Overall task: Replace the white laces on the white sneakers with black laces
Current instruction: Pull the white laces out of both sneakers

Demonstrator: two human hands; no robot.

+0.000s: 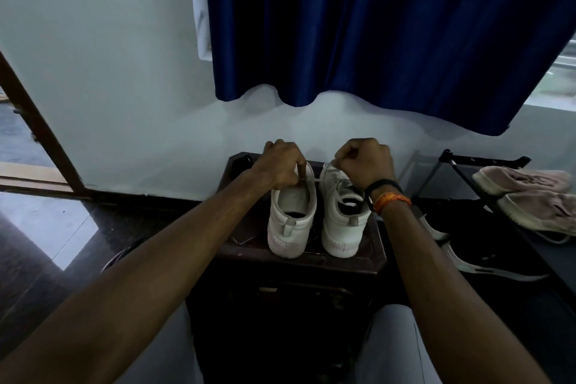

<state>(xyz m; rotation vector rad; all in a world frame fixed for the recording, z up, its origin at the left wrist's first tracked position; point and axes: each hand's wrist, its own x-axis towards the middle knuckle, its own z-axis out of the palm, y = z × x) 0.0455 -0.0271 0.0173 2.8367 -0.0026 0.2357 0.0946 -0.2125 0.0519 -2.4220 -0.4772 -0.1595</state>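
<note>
The two white leather sneakers (314,215) stand side by side on the dark wooden tabletop (371,246), heels toward the person, long axes pointing to the wall. The left hand (280,167) and right hand (366,162) each pinch the white lace (319,180), stretched between the shoes, probably to pull it out.

Two sneakers (314,215) stand side by side on the worktop (371,256), heels toward the viewer, toes toward the wall (124,87) behind. A lace (314,180) spans the gap between them. The left hand (280,167) is above the left sneaker, the right hand (364,162) above the right. A curtain (374,25) hangs behind and above. A rack (467,165) carrying further shoes (530,196) stands to the right.
</note>
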